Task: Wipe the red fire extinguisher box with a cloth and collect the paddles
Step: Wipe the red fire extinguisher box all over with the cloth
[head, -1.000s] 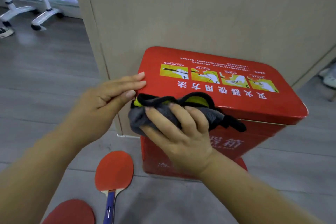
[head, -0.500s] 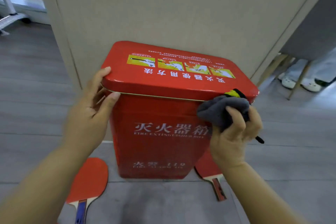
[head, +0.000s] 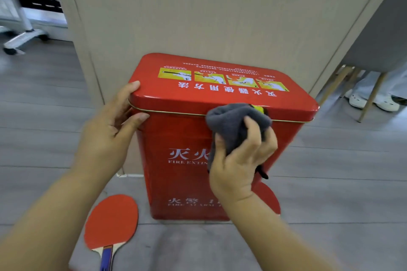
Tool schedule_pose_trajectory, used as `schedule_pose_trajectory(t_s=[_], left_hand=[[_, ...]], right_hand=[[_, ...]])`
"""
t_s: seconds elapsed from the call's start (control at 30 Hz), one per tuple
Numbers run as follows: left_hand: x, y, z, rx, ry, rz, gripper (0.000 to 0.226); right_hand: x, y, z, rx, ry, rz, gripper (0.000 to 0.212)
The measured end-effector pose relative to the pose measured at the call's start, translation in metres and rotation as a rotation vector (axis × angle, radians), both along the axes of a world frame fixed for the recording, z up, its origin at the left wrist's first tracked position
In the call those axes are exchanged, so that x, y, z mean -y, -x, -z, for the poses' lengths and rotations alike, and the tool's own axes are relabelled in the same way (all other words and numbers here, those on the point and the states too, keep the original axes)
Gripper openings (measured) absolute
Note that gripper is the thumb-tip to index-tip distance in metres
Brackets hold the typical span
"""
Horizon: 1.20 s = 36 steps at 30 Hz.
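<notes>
The red fire extinguisher box [head: 182,182] stands upright on the floor against a beige panel, white lettering on its front. My left hand [head: 110,132] grips the lid's left corner, thumb under the rim. My right hand [head: 240,160] presses a bunched grey cloth [head: 231,123] against the front face, just below the lid's edge at centre right. A red paddle [head: 111,220] with a blue handle lies flat on the floor at the box's left front. A second red paddle [head: 267,198] shows partly behind my right wrist, at the box's right.
A beige partition panel [head: 198,13] rises right behind the box. At the far right are wooden chair legs [head: 372,97] and a person's white shoes [head: 374,101]. A white wheeled stand base [head: 24,39] sits at the far left. Grey plank floor lies all around.
My right hand has slid the cloth from the lid's front edge to the box's right corner, then back left onto the front face. My left hand moved from the lid top to its left corner.
</notes>
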<state>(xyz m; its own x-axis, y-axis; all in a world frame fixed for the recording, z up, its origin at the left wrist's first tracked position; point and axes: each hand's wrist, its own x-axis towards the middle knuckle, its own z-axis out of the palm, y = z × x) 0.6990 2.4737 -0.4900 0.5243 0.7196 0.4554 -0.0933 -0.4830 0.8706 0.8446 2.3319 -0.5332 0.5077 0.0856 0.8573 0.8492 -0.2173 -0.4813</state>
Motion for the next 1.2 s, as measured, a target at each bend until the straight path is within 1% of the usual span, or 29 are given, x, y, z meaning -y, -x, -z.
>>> schedule_pose_trajectory(t_s=[0.1, 0.2, 0.23, 0.43, 0.5, 0.6, 0.7, 0.8, 0.9, 0.97, 1.07, 1.13, 1.2], left_hand=[[-0.004, 0.005, -0.003, -0.008, 0.023, 0.055, 0.049], [-0.007, 0.008, -0.004, -0.011, 0.048, 0.075, 0.048], [-0.008, 0.008, -0.004, -0.009, 0.052, 0.069, 0.048], [-0.002, 0.005, 0.003, 0.037, 0.055, 0.037, 0.058], [0.003, 0.001, 0.008, 0.064, 0.059, -0.007, 0.063], [0.009, -0.004, 0.019, 0.095, 0.086, -0.119, 0.065], [0.011, -0.005, 0.031, 0.001, -0.01, -0.213, 0.054], [0.014, -0.006, 0.04, -0.057, -0.01, -0.247, 0.052], [0.017, -0.006, 0.045, -0.06, 0.056, -0.232, 0.056], [0.019, -0.005, 0.048, -0.054, 0.098, -0.225, 0.058], [0.02, -0.004, 0.047, -0.052, 0.124, -0.259, 0.05], [0.02, -0.003, 0.045, -0.069, 0.128, -0.3, 0.039], [0.02, -0.002, 0.043, -0.139, 0.092, -0.326, 0.03]], right_hand=[[-0.029, 0.022, 0.011, 0.174, 0.123, 0.054, 0.049], [-0.043, 0.035, 0.021, 0.395, 0.277, 0.054, 0.035], [-0.044, 0.035, 0.024, 0.449, 0.316, 0.04, 0.033], [-0.034, 0.025, 0.045, 0.647, 0.52, -0.103, 0.022], [-0.027, 0.021, 0.047, 0.669, 0.55, -0.117, 0.021], [-0.015, 0.005, 0.039, 0.595, 0.464, -0.031, 0.023], [0.0, -0.015, 0.029, 0.526, 0.348, 0.091, 0.034], [0.022, -0.037, 0.03, 0.437, 0.286, 0.177, 0.038], [0.044, -0.056, 0.039, 0.265, 0.245, 0.192, 0.05], [0.055, -0.063, 0.043, 0.131, 0.179, 0.18, 0.052], [0.06, -0.061, 0.046, -0.041, 0.087, 0.091, 0.044], [0.055, -0.055, 0.048, -0.092, 0.049, 0.074, 0.043], [0.046, -0.047, 0.051, -0.116, 0.041, 0.119, 0.046]])
